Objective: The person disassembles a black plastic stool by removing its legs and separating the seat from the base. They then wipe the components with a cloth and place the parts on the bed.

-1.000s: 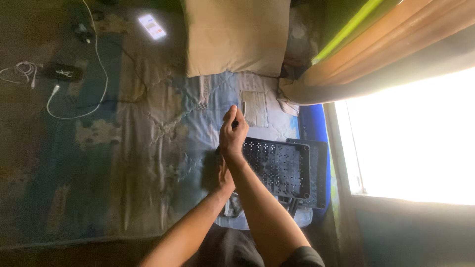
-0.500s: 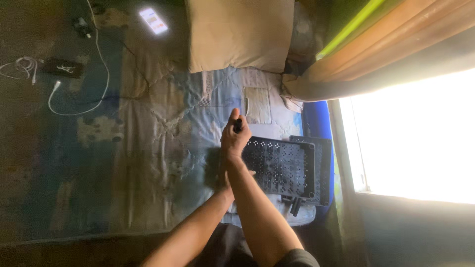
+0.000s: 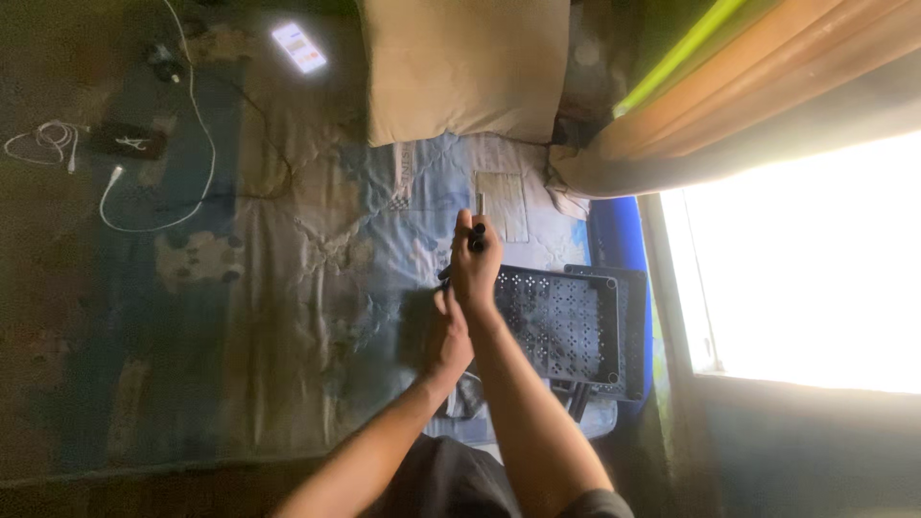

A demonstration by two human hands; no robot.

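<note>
My right hand [image 3: 475,273] is raised over a pale blue patterned bedsheet [image 3: 384,249], shut on a slim dark tool [image 3: 478,230] whose silvery tip points away from me. Just below and behind it is my left hand [image 3: 446,341], fingers curled near the right wrist. Whether that hand holds anything is hidden. A black perforated plastic crate [image 3: 566,326] lies immediately right of both hands.
A tan pillow [image 3: 460,67] lies at the top. A lit phone [image 3: 299,46], a white cable [image 3: 192,144] and a small dark box [image 3: 129,142] lie at upper left. A blue object [image 3: 614,240], an orange curtain [image 3: 748,86] and a bright window [image 3: 815,269] fill the right.
Both hands have shifted slightly up the view, away from me. The right hand still grips the slim tool, with its tip now showing past the fingers.
</note>
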